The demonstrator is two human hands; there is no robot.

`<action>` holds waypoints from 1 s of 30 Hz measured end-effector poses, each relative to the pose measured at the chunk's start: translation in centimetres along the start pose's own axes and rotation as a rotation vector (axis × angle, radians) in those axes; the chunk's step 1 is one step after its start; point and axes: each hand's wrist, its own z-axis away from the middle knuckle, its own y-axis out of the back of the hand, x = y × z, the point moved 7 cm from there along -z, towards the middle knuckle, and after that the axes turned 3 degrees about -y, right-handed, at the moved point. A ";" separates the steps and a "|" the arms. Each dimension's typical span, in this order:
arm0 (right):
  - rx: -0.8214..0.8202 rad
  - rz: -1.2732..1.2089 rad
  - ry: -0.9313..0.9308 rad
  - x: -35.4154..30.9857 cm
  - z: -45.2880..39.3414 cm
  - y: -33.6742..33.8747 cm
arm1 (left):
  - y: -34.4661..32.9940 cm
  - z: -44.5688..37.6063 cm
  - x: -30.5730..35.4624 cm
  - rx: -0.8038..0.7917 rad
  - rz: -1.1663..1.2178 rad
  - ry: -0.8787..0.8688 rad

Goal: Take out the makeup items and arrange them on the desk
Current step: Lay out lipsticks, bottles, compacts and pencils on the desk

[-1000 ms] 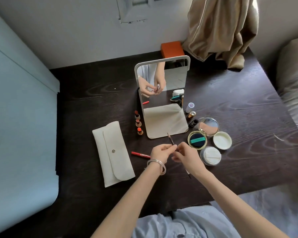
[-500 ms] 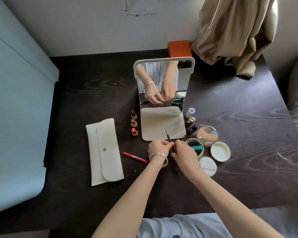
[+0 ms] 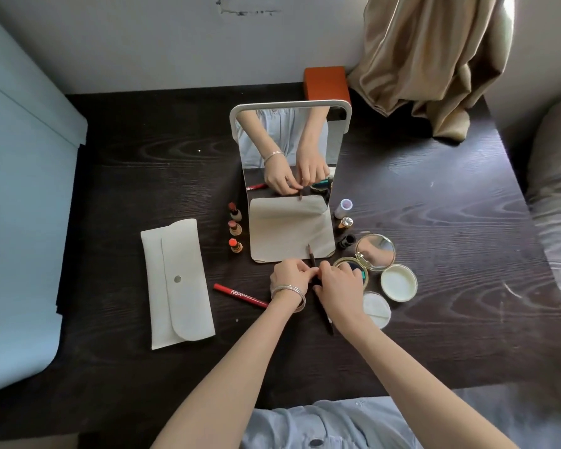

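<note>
A dark wood-grain desk is seen from above, with a white-framed standing mirror at its centre taken as the landmark. Just in front of the mirror's pale base, a thin dark makeup pencil is held between both hands, its tip lying over the base and its back end showing below the right wrist. The grip of the left hand, which wears a silver bangle, is closed on the pencil with pinching fingertips; the grip of the right hand is likewise curled round the pencil. Left of the mirror base, three uncapped lipsticks are stood in a column. Further left of the mirror, a flat white snap-button pouch is laid closed on the desk. Between the pouch and the left hand, a red makeup pen with white lettering is laid at a slant. Right of the mirror base, a small white bottle, a gold-capped tube and a small black cap-like item are set in a line. Beyond these, to the mirror's front right, an open round gold compact is placed, with a round cream lid and a white powder puff beside it. Behind the mirror, an orange box is set near a beige curtain.
</note>
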 end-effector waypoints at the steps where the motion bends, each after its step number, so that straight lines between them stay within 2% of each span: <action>1: 0.001 0.006 0.004 0.0 0.0 0.0 | 0.0 -0.1 -0.1 -0.006 0.004 -0.003; 8: -0.009 0.030 0.020 0.1 0.1 0.2 | 0.1 -0.1 -0.8 -0.108 0.043 -0.003; 14: 0.031 0.017 0.019 0.2 0.5 0.4 | 0.3 0.7 -1.8 -0.181 0.395 0.151; 17: 0.001 -0.005 0.017 0.3 0.7 0.2 | 0.4 1.2 -1.8 -0.210 0.566 0.154; 19: 0.016 -0.127 0.026 0.3 0.8 0.3 | 0.7 1.4 -1.7 -0.215 0.559 0.082; 21: 0.010 -0.385 0.028 0.2 1.1 0.6 | 1.2 1.7 -1.6 -0.200 0.562 0.038; 26: -0.240 -0.984 -0.074 -0.7 2.4 0.4 | 1.1 2.3 -2.0 -0.188 0.727 0.185; 30: -0.295 -1.185 -0.174 -0.9 3.1 0.4 | 1.4 2.6 -2.1 -0.158 0.761 0.191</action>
